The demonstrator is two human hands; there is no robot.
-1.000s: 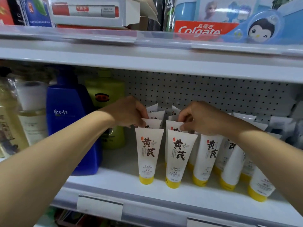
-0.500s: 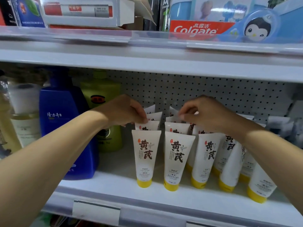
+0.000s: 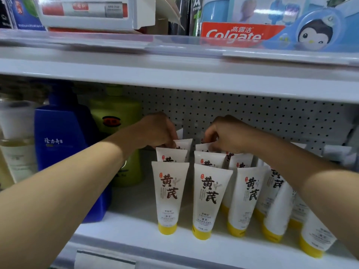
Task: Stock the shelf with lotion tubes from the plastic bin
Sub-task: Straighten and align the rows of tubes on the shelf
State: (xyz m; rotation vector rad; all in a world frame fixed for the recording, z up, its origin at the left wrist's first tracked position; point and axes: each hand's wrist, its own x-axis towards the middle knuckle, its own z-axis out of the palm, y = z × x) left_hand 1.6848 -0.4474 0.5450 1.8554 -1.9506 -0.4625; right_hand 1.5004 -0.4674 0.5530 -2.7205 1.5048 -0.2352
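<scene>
White retail shelving fills the view, with a perforated back panel [image 3: 252, 117] behind the middle shelf [image 3: 136, 235]. Lotion tubes [image 3: 170, 197] stand cap-down in rows on this shelf, each white with a yellow cap; the rows run from the front edge back toward the panel. To their left stand a blue bottle [image 3: 62, 152] and a green bottle [image 3: 116, 133]. A Colgate box [image 3: 235, 33] sits on the shelf above.

Both forearms reach in over the front row. The left hand [image 3: 157, 131] is at the rear of the left-most row, fingers curled down onto the crimped top of a back tube. The right hand [image 3: 227, 134] is at the rear of the next row, fingers pinched on the top edge of a back tube. The hands are apart, separated by a narrow gap. The fingertips are hidden behind the tube tops, so the exact grip cannot be confirmed.

Compared with half a second ago, both hands sit slightly deeper toward the back panel and lower onto the rear tubes. The front-row tubes keep the same order and spacing.
</scene>
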